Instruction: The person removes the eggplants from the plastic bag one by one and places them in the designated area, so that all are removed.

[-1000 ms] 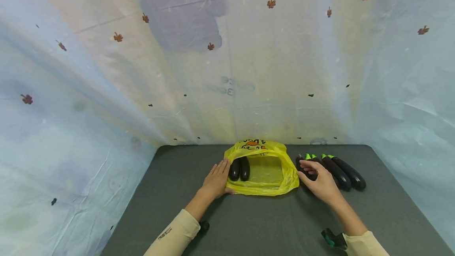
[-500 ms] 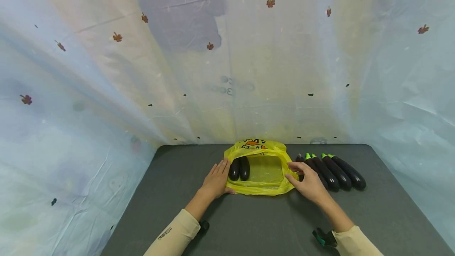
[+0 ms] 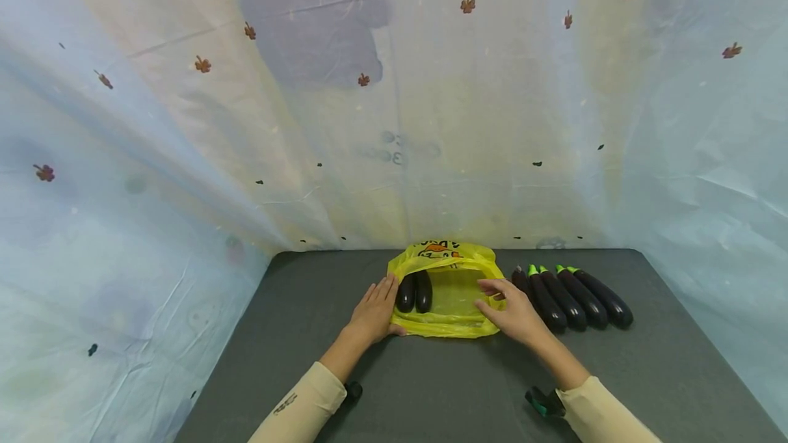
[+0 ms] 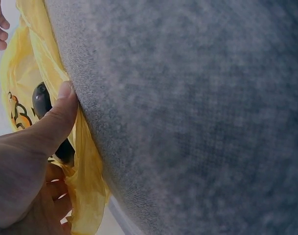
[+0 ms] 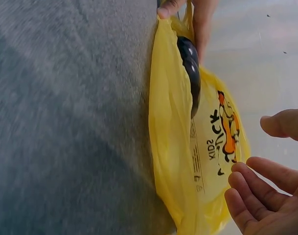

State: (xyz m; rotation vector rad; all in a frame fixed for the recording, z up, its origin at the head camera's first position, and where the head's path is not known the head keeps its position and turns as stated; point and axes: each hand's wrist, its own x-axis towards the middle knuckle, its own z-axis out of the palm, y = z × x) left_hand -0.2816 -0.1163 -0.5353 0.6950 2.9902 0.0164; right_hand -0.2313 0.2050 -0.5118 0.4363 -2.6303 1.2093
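A yellow plastic bag [image 3: 458,329] lies with its mouth open toward me, and two dark eggplants [image 3: 423,292] sit side by side inside its left part. My left hand [image 3: 373,310] rests along the bag's left side, fingers straight, the thumb on the front edge of the mouth. In the left wrist view that thumb [image 4: 58,117] presses on the plastic rim. At the right side of the mouth is my right hand [image 3: 516,313], fingers loosely bent and holding nothing. Its fingertips [image 5: 239,169] appear in front of the printed plastic in the right wrist view; contact cannot be told.
Several eggplants [image 3: 587,299] with green stem ends lie in a slanted row to the right of the bag. Beneath everything is a dark grey table [image 3: 431,388]. A patterned plastic sheet [image 3: 455,122] hangs behind the table's far edge.
My right hand has moved left from beside the eggplant row to the bag's mouth, uncovering more of the row. The left hand and the two eggplants in the bag have stayed put.
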